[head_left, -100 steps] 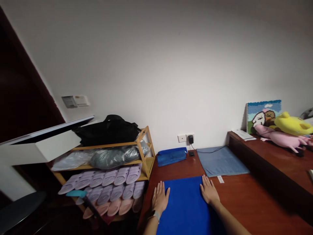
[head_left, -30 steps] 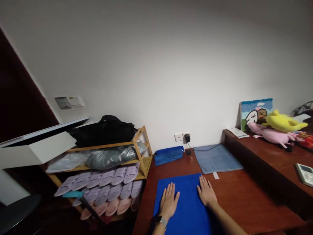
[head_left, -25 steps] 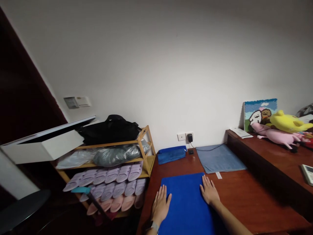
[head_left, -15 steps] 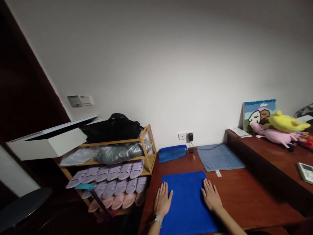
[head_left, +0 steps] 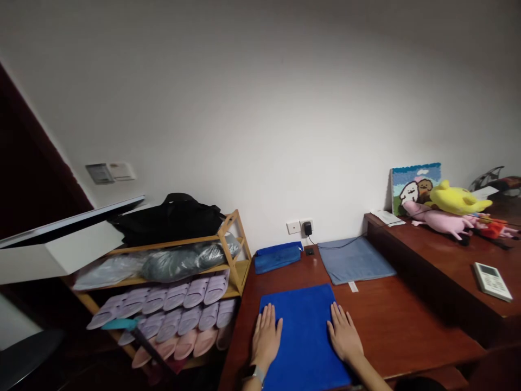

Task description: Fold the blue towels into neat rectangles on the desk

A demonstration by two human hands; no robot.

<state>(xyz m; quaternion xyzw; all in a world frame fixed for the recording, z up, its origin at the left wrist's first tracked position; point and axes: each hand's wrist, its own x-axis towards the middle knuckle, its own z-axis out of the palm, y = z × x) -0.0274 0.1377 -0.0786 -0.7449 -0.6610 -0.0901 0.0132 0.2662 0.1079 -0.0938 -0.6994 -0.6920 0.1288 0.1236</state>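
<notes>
A bright blue cloth (head_left: 303,331) lies spread flat on the reddish-brown wooden table (head_left: 391,309). On its left edge rests my left hand (head_left: 266,336), palm down with the fingers stretched out and a watch at the wrist. My right hand (head_left: 345,334) lies flat over the right edge, fingers slightly spread. Neither hand grips anything. Behind the cloth is a folded blue cloth (head_left: 278,258), and to its right a grey-blue cloth (head_left: 355,260) with a white tag lies flat.
Left of the table stands a wooden rack (head_left: 234,244) with several slippers (head_left: 195,290) and a black bag (head_left: 171,220). A plugged-in charger (head_left: 307,228) trails a cable. Plush toys (head_left: 459,199), a picture (head_left: 415,184) and a white keypad device (head_left: 492,281) sit on the right-hand desk.
The view has turned slightly right, so everything appears shifted left. Both hands stay flat on the edges of the blue cloth, which looks unchanged.
</notes>
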